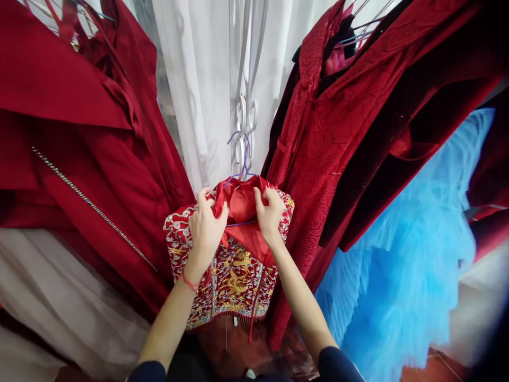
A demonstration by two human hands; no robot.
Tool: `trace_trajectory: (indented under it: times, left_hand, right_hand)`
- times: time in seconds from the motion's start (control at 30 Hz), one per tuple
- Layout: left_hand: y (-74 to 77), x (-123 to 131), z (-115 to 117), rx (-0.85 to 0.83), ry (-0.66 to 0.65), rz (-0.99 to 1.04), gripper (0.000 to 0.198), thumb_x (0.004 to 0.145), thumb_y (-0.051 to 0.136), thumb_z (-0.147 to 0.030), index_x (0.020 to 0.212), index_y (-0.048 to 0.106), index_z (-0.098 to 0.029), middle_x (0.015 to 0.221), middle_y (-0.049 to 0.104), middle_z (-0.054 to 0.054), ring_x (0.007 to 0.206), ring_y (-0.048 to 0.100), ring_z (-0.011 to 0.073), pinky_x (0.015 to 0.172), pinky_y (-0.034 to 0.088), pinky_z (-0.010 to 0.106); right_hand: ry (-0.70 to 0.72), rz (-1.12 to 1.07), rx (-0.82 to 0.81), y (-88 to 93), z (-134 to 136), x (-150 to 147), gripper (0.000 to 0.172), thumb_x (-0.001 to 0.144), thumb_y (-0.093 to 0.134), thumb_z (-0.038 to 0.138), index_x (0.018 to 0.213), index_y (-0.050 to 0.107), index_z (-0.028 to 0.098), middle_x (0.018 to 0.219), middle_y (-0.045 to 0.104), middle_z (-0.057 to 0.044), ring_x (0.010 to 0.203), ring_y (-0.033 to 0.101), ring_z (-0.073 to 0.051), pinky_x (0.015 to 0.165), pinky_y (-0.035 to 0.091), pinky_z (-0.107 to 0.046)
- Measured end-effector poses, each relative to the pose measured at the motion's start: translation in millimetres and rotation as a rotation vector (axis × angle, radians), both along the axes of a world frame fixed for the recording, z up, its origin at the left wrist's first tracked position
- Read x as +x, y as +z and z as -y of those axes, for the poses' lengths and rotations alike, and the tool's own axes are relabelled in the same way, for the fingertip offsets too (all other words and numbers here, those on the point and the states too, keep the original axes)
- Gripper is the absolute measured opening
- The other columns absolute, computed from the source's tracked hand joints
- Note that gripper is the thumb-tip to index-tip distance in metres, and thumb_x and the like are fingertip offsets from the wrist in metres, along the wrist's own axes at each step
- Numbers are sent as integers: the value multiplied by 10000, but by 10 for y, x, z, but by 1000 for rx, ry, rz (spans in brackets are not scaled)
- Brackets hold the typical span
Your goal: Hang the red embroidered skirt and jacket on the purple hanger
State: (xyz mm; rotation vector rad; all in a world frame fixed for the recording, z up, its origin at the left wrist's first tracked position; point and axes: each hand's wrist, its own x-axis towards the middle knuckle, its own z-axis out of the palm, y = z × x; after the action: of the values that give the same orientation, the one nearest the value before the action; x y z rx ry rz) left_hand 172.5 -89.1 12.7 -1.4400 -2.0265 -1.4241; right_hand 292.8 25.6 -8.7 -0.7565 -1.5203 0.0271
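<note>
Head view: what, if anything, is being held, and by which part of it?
The red embroidered garment, by its upper edge around the neck opening: the left hand grips one side, the right hand the other.

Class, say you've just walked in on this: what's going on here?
A person's left hand and right hand hold a red embroidered top, one at each side of its neck opening, with red lining showing between them. The top is on a purple hanger, its hook rising above the neckline. Dark red garments hang on both sides, and a blue ruffled garment is at the right.
</note>
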Motion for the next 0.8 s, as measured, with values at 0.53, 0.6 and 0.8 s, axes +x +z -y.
trace_trajectory:
  times: [0.53,0.6,0.8]
  left_hand:
    - [-1020,-353,364,310,195,63,695,750,750,-352,1343,448,-151,1330,506,187,1264,495,307,1080,399,483]
    - [-1142,-421,342,290,188,155,477,828,647,-300,1266,520,-160,1200,611,155,1112,610,266,974,481,415]
    - [-1180,-538,261,257,179,239,243,865,524,-265,1074,594,-164,912,697,95,828,681,221,757,514,315]
  right_hand:
    - [-264,-88,-297,-932,-9,820,379,793,652,528,876,475,203,836,516,-30,705,488,-167,679,423,-314]
    - [-174,-61,-368,-1001,20,807,294,876,547,476,786,442,217,718,486,6,618,454,-146,623,390,-294]
    - [56,-169,-383,-839,92,716,268,935,469,424,767,400,227,664,405,41,575,382,-122,583,341,-262]
